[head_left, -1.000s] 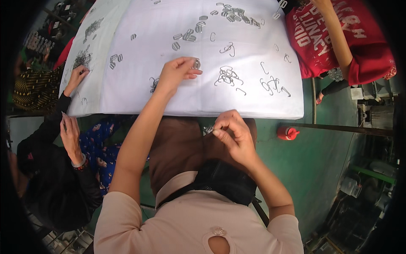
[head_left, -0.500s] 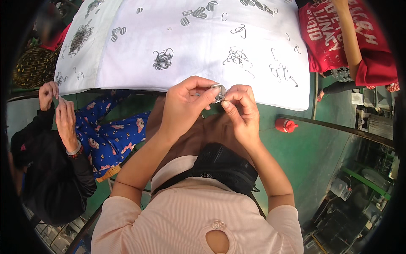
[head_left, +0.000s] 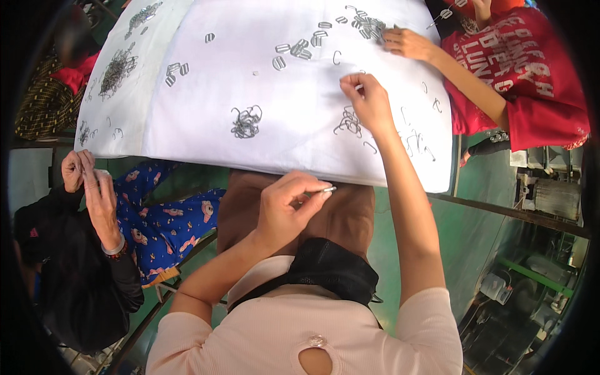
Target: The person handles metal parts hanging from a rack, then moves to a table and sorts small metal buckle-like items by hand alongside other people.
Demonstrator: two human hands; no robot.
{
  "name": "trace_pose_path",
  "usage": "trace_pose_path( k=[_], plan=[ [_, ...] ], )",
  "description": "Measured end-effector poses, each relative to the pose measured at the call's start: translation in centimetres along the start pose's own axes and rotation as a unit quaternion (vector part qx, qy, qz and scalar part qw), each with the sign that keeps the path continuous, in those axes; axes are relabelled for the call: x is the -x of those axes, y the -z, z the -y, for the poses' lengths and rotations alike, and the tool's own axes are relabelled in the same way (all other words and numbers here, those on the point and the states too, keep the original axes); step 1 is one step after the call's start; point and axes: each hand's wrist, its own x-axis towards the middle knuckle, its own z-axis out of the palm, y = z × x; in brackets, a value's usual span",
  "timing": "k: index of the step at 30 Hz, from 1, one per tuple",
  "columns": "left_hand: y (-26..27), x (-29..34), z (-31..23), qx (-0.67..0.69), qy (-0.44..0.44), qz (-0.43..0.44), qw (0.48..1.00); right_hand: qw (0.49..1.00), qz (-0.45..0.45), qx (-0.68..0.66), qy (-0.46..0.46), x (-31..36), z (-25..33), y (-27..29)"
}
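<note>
My left hand (head_left: pixel 290 209) is closed in a pinch on a small metal buckle (head_left: pixel 329 189), seen nearly edge-on just off the table's near edge. My right hand (head_left: pixel 369 103) reaches over the table with its fingertips pressed together. What it holds, if anything, is too small to make out. Just below those fingers lies a loose pile of curved wire hooks (head_left: pixel 348 123). A second, denser pile of hooks (head_left: pixel 246 122) lies further left. Beyond them are several slotted oval buckles (head_left: pixel 301 49) and a lone C-shaped hook (head_left: pixel 337 57).
The table has a white cloth (head_left: pixel 200 106). At right, a co-worker in a red shirt (head_left: pixel 525 75) has a hand (head_left: pixel 406 44) at a heap of buckles (head_left: pixel 369 26). At left, another person's hands (head_left: pixel 94 181) work near the edge. More hooks (head_left: pixel 119 69) lie on the left side.
My hands have parted: the right moved forward and up over the hook pile, the left stayed low with the buckle. The co-worker's hand on the right has come onto the table.
</note>
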Motion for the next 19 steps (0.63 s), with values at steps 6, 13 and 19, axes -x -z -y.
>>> trace_pose_path(
  k=[6, 13, 19],
  plan=[
    [0.3, -0.2, -0.2, -0.036, -0.016, -0.005, 0.999, 0.913, 0.106, 0.28, -0.277, -10.4, 0.0, -3.3],
    [0.4, 0.0, -0.1, -0.032, -0.021, -0.004, 0.999, 0.95, 0.162, 0.19, -0.189, -8.6, -1.6, -4.0],
    [0.6, 0.4, 0.7, -0.038, -0.01, -0.005, 0.999, 0.924, 0.157, -0.271, -0.222, 2.1, 3.3, 1.1]
  ],
)
